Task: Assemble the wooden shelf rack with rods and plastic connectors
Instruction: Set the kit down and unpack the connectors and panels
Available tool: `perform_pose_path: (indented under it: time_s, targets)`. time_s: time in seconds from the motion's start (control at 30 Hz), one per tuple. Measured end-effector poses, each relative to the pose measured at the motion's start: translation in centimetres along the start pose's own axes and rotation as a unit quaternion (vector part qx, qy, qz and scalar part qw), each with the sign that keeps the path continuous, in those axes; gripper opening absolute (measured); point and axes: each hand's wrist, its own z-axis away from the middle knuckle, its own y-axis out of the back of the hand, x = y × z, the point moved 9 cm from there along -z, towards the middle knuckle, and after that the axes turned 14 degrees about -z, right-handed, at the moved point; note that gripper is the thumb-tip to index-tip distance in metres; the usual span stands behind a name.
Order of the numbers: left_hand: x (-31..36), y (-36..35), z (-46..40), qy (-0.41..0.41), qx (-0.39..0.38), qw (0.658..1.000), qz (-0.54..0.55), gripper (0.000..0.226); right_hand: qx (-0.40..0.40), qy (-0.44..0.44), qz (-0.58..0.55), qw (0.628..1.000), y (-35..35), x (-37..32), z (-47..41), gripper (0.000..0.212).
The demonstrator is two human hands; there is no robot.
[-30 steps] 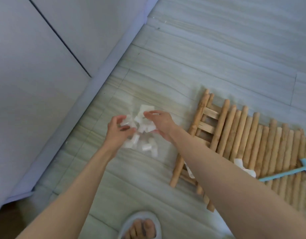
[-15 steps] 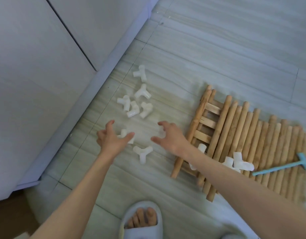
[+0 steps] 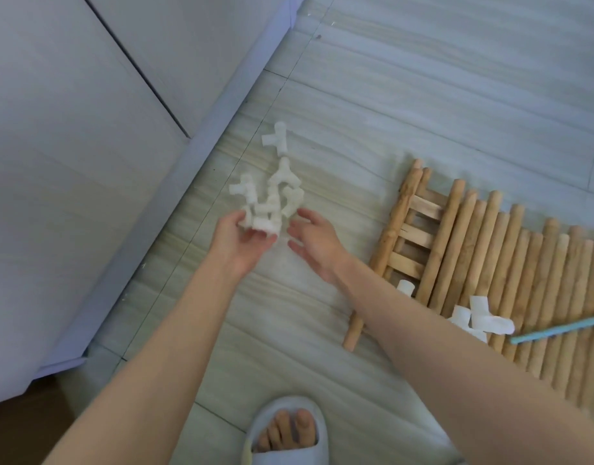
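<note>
A person's left hand [image 3: 242,241], palm up, cradles white connectors [image 3: 260,220] in curled fingers, while the right hand [image 3: 317,245] hangs just beside it at 3 o'clock, fingers relaxed and holding nothing. More loose connectors [image 3: 278,176] lie on the tiled floor [image 3: 423,95] at 12 o'clock from the hands, and the wooden rods [image 3: 510,263] lie side by side at 3 o'clock, with a few connectors [image 3: 480,313] and a blue tool [image 3: 557,328] resting on them. A slippered foot [image 3: 287,434] stands at 6 o'clock.
</note>
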Motion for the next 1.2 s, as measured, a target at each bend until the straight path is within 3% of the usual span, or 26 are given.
perform_pose_path:
  time_s: [0.13,0.23,0.37,0.47,0.53,0.6,0.7,0.73,0.77,0.8,0.87,1.07,1.2]
  targets:
    - [3.8,-1.6,-1.0,-0.085,-0.013,0.996,-0.028,0.016,-0.016,0.048,0.056,0.997,0.2,-4.0,0.4,0.043]
    - [4.1,-1.6,-1.0,-0.136,0.013,0.983,-0.125,0.014,-0.012,0.077,0.081,0.994,1.7,-6.2,2.4,0.036]
    - [1.3,-2.3,1.8,-0.191,0.036,0.936,-0.294,0.027,-0.01,0.141,0.192,0.971,5.3,-9.2,6.5,0.023]
    - [-2.6,-5.4,4.9,-0.227,-0.034,0.876,-0.423,0.022,0.009,0.195,0.346,0.918,9.7,-11.1,10.2,0.023]
    - [-5.7,-8.4,7.0,-0.264,-0.108,0.798,-0.531,0.032,0.034,0.23,0.476,0.848,13.0,-11.9,12.7,0.023]
    - [-8.9,-11.1,9.3,-0.336,-0.16,0.648,-0.665,0.058,0.035,0.243,0.582,0.775,15.8,-11.4,14.8,0.029]
    - [-14.2,-13.3,11.4,-0.417,-0.184,0.384,-0.803,0.085,0.023,0.185,0.717,0.672,19.6,-7.8,16.3,0.069]
    - [-15.7,-13.4,11.3,-0.415,-0.181,0.325,-0.83,0.088,0.029,0.156,0.739,0.654,20.8,-6.4,16.5,0.081]
    - [-16.6,-13.3,10.9,-0.404,-0.177,0.295,-0.847,0.089,0.035,0.131,0.748,0.649,21.8,-5.1,16.5,0.09]
    - [-17.1,-13.3,10.6,-0.393,-0.173,0.288,-0.856,0.087,0.039,0.116,0.751,0.649,22.4,-4.0,16.3,0.095]
    - [-17.0,-13.2,9.9,-0.377,-0.168,0.323,-0.852,0.079,0.05,0.12,0.747,0.652,22.8,-2.6,15.9,0.095]
    - [-15.9,-13.4,9.9,-0.407,-0.174,0.423,-0.791,0.034,0.063,0.224,0.697,0.678,21.4,-3.3,14.7,0.044]
    - [-15.1,-13.2,10.0,-0.416,-0.156,0.478,-0.758,0.023,0.049,0.24,0.684,0.687,20.4,-4.2,14.1,0.038]
